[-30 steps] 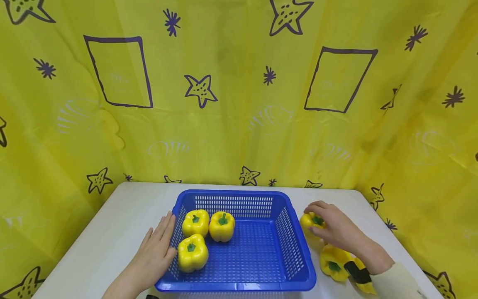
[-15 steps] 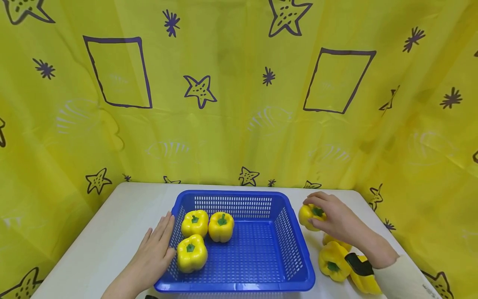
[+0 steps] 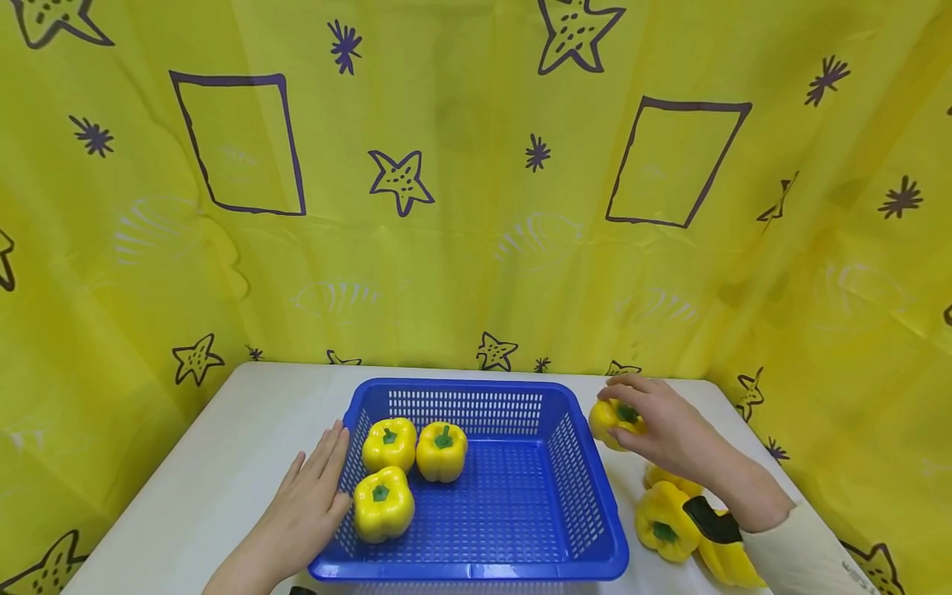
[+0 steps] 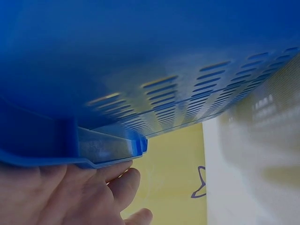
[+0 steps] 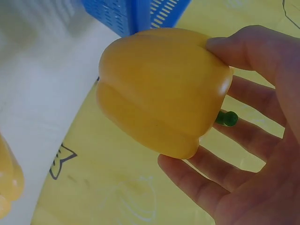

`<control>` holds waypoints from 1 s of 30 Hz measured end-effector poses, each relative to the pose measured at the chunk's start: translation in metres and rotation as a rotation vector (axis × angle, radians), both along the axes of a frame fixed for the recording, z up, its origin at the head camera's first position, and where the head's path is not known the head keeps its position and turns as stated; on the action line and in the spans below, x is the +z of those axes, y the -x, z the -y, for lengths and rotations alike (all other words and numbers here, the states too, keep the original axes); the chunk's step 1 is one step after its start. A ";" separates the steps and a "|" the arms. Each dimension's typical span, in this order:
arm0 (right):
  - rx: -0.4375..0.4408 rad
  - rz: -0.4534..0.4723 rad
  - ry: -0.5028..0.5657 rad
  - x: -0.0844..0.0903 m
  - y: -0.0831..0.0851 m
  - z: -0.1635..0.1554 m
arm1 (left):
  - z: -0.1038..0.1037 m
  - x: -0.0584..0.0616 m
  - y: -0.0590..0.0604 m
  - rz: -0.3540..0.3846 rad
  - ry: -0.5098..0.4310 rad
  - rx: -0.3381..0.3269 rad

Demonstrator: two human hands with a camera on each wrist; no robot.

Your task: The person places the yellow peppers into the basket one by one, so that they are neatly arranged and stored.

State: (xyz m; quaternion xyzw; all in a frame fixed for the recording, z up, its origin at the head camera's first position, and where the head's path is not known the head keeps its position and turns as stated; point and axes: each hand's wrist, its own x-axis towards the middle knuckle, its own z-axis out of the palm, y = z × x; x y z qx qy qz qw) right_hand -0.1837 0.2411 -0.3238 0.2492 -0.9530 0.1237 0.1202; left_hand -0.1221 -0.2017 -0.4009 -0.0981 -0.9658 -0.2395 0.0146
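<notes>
- A yellow pepper [image 3: 611, 420] is gripped by the curled fingers of the right hand [image 3: 662, 434], lifted off the table [image 3: 223, 463] (stem up), beside the blue basket [image 3: 587, 504].
- The basket's left wall is touched by the straight fingers of the left hand [image 3: 305, 504].

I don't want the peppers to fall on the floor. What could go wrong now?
The right hand holds a yellow pepper in the air with only its fingertips, so the smooth skin might slip from that grip. It is close to the blue basket, so it could bump the rim. The peppers left on the table lie under the right wrist near the table edge; the sleeve might knock one off.
</notes>
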 end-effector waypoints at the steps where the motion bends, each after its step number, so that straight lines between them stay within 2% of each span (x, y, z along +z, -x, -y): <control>1: 0.003 0.000 0.003 0.001 0.000 0.001 | 0.000 0.000 0.000 0.003 0.002 0.001; 17: 0.043 0.008 0.029 0.008 -0.002 0.024 | 0.000 0.001 0.001 0.001 0.041 0.003; 30: 0.113 0.006 0.034 0.004 -0.002 0.042 | -0.001 0.001 0.000 0.005 0.048 0.002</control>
